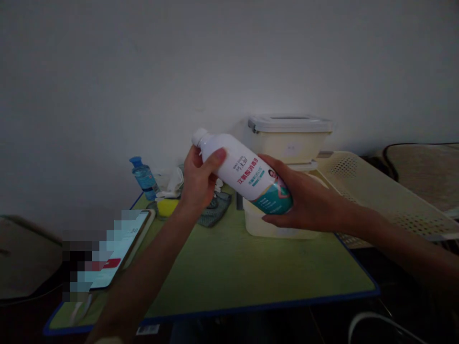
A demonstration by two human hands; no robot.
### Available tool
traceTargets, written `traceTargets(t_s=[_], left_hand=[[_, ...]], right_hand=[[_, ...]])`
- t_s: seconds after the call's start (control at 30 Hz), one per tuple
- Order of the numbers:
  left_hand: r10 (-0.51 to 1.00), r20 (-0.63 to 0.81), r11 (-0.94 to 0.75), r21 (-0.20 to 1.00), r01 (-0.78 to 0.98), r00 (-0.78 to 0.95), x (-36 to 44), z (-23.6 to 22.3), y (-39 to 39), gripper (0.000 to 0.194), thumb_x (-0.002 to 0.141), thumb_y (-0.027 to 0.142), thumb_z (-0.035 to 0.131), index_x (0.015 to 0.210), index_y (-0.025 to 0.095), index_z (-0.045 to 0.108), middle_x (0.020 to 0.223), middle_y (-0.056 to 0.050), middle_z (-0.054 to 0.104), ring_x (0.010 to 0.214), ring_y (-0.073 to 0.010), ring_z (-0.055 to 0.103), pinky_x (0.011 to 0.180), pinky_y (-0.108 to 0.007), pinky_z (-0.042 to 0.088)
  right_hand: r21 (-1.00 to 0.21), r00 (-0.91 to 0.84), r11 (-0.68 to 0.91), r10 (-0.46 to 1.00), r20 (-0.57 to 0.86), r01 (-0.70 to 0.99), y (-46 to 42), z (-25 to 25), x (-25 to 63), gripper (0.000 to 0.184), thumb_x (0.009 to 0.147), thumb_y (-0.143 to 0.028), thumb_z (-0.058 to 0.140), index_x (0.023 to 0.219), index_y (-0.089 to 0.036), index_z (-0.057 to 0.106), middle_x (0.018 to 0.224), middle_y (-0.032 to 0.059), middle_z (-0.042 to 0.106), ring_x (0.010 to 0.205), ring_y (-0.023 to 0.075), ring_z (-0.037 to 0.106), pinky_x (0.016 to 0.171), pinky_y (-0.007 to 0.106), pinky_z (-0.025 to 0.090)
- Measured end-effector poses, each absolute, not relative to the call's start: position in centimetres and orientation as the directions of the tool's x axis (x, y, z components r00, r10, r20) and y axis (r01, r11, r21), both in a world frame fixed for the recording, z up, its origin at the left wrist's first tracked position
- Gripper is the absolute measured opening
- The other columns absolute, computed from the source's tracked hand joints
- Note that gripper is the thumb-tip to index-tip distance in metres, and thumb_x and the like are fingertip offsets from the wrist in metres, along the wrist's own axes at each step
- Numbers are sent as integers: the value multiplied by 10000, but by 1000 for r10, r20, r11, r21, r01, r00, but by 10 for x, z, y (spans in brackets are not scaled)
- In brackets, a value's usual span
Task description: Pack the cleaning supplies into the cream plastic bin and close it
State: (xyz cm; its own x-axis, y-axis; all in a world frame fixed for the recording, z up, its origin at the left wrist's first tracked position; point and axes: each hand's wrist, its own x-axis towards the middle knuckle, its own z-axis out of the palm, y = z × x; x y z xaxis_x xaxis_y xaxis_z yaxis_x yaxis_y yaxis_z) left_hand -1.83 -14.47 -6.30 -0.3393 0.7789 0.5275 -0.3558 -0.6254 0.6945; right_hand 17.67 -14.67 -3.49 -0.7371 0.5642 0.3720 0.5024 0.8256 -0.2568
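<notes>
A white disinfectant bottle (244, 167) with red lettering and a green lower label is held tilted above the table, its white cap toward the upper left. My left hand (202, 177) grips it near the neck, thumb across the shoulder just below the cap. Around the base, my right hand (304, 198) is wrapped with its fingers partly hidden behind the bottle. Behind and below the bottle stand pale storage boxes, the upper one a lidded box (290, 138).
On the green table (229, 277) are a blue bottle (144, 177), a yellow sponge (167, 207), a grey cloth (215, 212) and a lit tablet (122, 248) at left. A perforated cream basket (380, 191) stands at the right, against the table's edge.
</notes>
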Motion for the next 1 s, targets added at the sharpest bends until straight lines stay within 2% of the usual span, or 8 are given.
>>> traceTargets(t_s=[0.1, 0.2, 0.3, 0.37, 0.47, 0.6, 0.8, 1.0], left_hand=[[762, 526, -642, 688, -338, -377, 9, -75, -137, 410, 555, 335, 751, 853, 203, 502, 786, 30, 569, 703, -110, 569, 626, -212, 466], [777, 520, -625, 706, -333, -356, 27, -82, -130, 426, 562, 333, 748, 860, 210, 470, 814, 31, 547, 744, -114, 561, 648, -215, 463], [797, 529, -600, 746, -288, -292, 32, -85, -122, 468, 524, 318, 767, 850, 210, 449, 802, 39, 524, 745, -109, 546, 655, -215, 461], [811, 540, -582, 788, -202, -226, 29, -86, -118, 485, 499, 304, 777, 852, 205, 460, 787, 42, 520, 719, -103, 534, 632, -210, 456], [831, 552, -551, 834, 42, -71, 20, -87, -114, 499, 472, 292, 786, 870, 191, 503, 809, 24, 538, 717, -116, 533, 609, -221, 448], [828, 545, -557, 771, 310, 132, 14, -91, -108, 510, 479, 279, 787, 905, 177, 525, 897, -18, 582, 842, -162, 556, 740, -291, 455], [866, 423, -499, 715, 490, 265, 21, -101, -93, 509, 538, 318, 761, 949, 169, 500, 992, -57, 588, 891, -193, 561, 804, -355, 448], [867, 348, -499, 613, 613, 357, 24, -108, -88, 504, 607, 322, 729, 1022, 162, 492, 1048, -81, 586, 927, -217, 564, 823, -382, 446]], right_hand=[[-227, -689, 772, 634, 352, 594, -135, -45, 185, 901, 585, -371, 691, 1329, -148, 234, 1021, 102, 608, 853, 257, 603, 635, 326, 474], [-210, -635, 708, 702, 323, 675, -120, -48, 198, 772, 568, -340, 688, 1233, -174, 335, 900, 57, 626, 750, 234, 610, 552, 294, 447], [-241, -634, 695, 717, 289, 677, -104, -45, 216, 678, 538, -291, 686, 1140, -185, 391, 869, 33, 622, 715, 204, 603, 551, 277, 445], [-256, -654, 707, 707, 270, 659, -94, -45, 227, 653, 536, -280, 677, 1121, -190, 400, 896, 32, 620, 736, 196, 600, 588, 281, 453], [-224, -677, 715, 699, 229, 662, -82, -48, 241, 638, 543, -269, 663, 1126, -201, 415, 934, 35, 620, 765, 198, 596, 624, 288, 451], [-169, -690, 711, 703, 172, 683, -72, -58, 250, 659, 528, -250, 672, 1142, -197, 439, 944, 38, 626, 772, 199, 593, 627, 276, 434], [-139, -667, 678, 735, 122, 721, -61, -71, 255, 646, 508, -219, 677, 1122, -189, 478, 896, 34, 636, 730, 193, 589, 596, 259, 408], [-167, -686, 694, 719, 109, 700, -48, -96, 260, 622, 516, -238, 659, 1109, -198, 476, 965, 49, 624, 834, 224, 589, 689, 301, 428]])
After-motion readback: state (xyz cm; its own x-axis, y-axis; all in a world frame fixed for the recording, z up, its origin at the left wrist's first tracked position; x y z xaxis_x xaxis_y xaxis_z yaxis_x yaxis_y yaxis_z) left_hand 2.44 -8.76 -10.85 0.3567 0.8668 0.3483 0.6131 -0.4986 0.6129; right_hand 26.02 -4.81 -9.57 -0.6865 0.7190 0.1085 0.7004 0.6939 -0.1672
